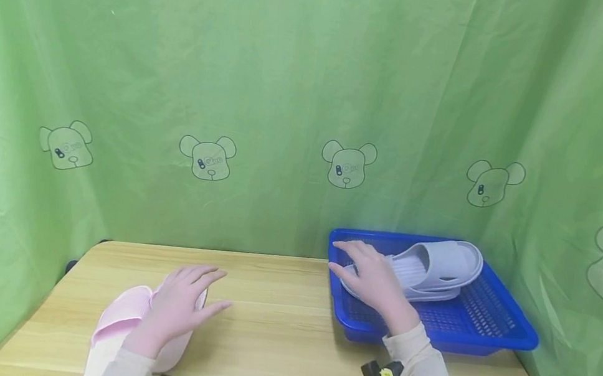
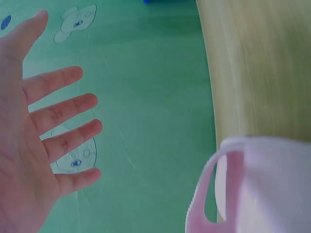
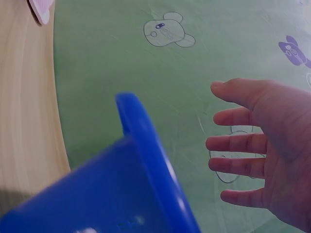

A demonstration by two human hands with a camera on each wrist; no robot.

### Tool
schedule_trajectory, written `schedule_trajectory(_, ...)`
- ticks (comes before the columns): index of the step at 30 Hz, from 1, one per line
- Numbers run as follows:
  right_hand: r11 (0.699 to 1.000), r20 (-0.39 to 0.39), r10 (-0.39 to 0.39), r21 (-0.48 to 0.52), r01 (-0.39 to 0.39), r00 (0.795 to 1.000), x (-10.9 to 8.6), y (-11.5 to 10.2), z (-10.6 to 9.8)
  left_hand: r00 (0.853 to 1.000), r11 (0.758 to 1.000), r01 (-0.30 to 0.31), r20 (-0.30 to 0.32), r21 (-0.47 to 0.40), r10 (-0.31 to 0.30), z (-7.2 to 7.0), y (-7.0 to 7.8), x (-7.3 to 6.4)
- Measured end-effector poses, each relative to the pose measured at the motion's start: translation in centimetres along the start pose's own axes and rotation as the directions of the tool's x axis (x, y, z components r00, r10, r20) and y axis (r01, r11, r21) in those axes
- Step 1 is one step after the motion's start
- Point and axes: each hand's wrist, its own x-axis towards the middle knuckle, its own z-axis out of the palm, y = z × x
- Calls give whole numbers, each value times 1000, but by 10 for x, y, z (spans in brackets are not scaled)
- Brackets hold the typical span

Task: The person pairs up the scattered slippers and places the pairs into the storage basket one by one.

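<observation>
Pink slippers [image 1: 124, 312] lie at the left of the table, partly covered from the head camera by my left hand [image 1: 178, 306]. In the left wrist view that hand [image 2: 36, 131] has its fingers spread and holds nothing; a pink slipper [image 2: 277, 189] shows apart from it at the lower right. My right hand [image 1: 372, 278] hovers over the left side of a blue basket [image 1: 436, 336], its fingers extended and holding nothing. Inside the basket lie grey slippers [image 1: 441, 265], one on top of the other. The right wrist view shows my hand [image 3: 272, 150] apart from the basket's rim [image 3: 150, 150].
The wooden table [image 1: 266, 334] stretches between the pink slippers and the basket. A green curtain [image 1: 293, 74] with bear prints hangs behind the table and along both sides. Dark straps with small cameras [image 1: 383, 372] sit on the wrists.
</observation>
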Motion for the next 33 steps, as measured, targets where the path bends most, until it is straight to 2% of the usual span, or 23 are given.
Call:
schedule_trajectory(8,999,-1,-48,21,48,999,2,-13,12,998,1000,10,-67,-20,-11,-4,-20,-4)
schedule_trajectory(13,997,10,-72,13,72,997,5,-21,19,996,999,38,-81,-23,-39,-7,-32,-6)
schedule_trajectory(21,997,73,-65,45,62,995,7,-36,28,990,991,130,-51,-38,-132,-10,-49,-13)
schedule_trajectory(28,997,103,-79,32,76,992,8,-46,41,986,986,163,-37,-44,-165,-14,-62,-18)
schedule_trajectory(33,994,121,-96,58,90,988,7,-54,50,967,965,253,31,-68,-251,-21,-70,-25)
